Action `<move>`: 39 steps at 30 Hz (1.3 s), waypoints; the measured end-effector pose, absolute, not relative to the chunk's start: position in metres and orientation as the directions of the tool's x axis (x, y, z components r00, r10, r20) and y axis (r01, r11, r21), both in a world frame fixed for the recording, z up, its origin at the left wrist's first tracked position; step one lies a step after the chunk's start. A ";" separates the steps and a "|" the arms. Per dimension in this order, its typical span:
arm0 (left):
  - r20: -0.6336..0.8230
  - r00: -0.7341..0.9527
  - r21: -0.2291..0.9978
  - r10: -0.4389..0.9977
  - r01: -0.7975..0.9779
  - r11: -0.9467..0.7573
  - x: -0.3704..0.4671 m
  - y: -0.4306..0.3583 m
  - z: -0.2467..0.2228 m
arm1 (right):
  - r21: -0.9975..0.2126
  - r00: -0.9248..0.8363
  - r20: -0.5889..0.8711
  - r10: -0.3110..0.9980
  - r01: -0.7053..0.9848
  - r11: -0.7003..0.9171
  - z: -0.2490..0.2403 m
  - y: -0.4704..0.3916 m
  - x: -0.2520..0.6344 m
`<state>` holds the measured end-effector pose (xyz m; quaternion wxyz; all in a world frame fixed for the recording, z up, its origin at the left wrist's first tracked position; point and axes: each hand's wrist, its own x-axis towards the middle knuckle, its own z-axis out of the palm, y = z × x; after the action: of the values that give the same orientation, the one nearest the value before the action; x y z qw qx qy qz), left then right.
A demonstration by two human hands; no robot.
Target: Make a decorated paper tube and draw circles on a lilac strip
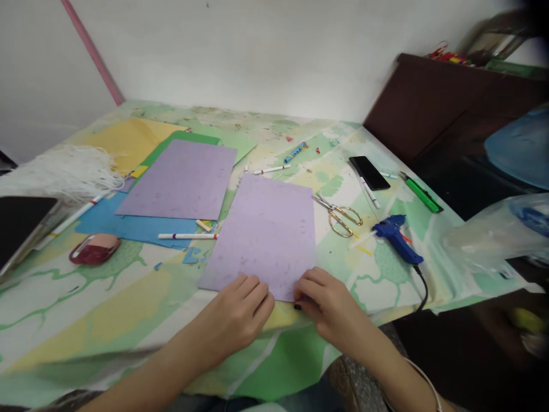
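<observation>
A light purple sheet point(268, 229) lies flat near the front edge of the table. My left hand point(246, 309) rests at the sheet's near edge, its fingers curled together over the border. At the near right corner, my right hand point(321, 303) has its fingers bent and pressed together on the edge, with a small dark thing by the thumb. A second purple sheet point(184, 177) lies behind to the left, over green and blue sheets. Gold-handled scissors point(338, 214) lie just right of the near sheet, and a white marker point(189, 236) touches its left side.
A blue glue gun point(397, 237) with a cord, a black phone point(369, 173) and a green cutter point(422, 193) are on the right. White string point(64, 171), yellow paper point(132, 137) and a dark red case point(94, 249) sit left. A plastic bag point(493, 229) hangs at the right edge.
</observation>
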<state>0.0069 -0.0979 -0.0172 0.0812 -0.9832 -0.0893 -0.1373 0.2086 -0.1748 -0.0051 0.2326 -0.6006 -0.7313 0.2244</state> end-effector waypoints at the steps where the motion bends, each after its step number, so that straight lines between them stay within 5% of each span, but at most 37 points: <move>1: 0.285 0.948 -0.158 0.143 0.194 -0.968 0.006 -0.098 -0.017 | -0.588 -0.178 0.111 0.978 0.781 0.209 -0.008 -0.177 0.208; 10: 0.219 0.972 -0.298 0.085 0.149 -0.943 0.008 -0.091 -0.021 | -0.611 -0.107 0.308 0.945 0.740 0.282 -0.026 -0.184 0.207; 22: 0.215 0.969 -0.274 0.122 0.179 -0.945 0.008 -0.080 -0.019 | -0.652 -0.050 0.036 0.998 0.755 0.061 -0.009 -0.171 0.212; 26: 0.149 0.973 -0.144 0.178 0.199 -0.969 0.014 -0.072 -0.019 | -0.639 -0.054 -0.067 0.996 0.769 -0.001 0.000 -0.162 0.213; 33: -0.073 0.929 0.361 0.363 0.364 -0.859 0.020 -0.055 -0.009 | -0.380 -0.086 -0.052 0.995 0.923 0.060 0.015 -0.158 0.201; 39: -0.139 0.925 0.458 0.354 0.377 -0.805 0.025 -0.045 -0.003 | -0.218 -0.143 -0.103 0.984 0.969 0.118 0.012 -0.154 0.186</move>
<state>0.0245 -0.0454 -0.0029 -0.2460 -0.9496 -0.1927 0.0235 0.1857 -0.1542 0.0125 0.0333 -0.6538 -0.7468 0.1168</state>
